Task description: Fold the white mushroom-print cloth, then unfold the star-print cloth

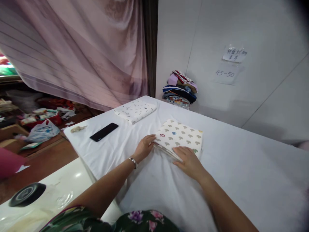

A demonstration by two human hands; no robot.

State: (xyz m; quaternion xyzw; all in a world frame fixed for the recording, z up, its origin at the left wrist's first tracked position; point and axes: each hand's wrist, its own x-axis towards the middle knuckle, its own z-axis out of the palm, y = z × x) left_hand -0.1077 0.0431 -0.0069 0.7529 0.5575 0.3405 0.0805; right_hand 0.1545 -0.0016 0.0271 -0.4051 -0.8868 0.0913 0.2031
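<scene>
From my remote station I record one folded mushroom-print cloth [182,133], lying flat on the white table cover [243,164] directly ahead of the wearer, between the two hands. Its long axis appears to run left to right, though the slanted view makes its proportions uncertain. The right end is angled nearer the wearer, and the folded layers show along the near edge.

I find the left hand [144,147] at the near left corner, that corner pinched between thumb and fingers. The right hand [190,162] has its fingers laid across the top at the near edge, thumb set apart; I cannot tell whether it grips.

Beyond, to the left, I note a second folded cloth [136,111] and a black phone [104,132], well apart from both hands. A fabric stack [180,90] stands against the wall.
</scene>
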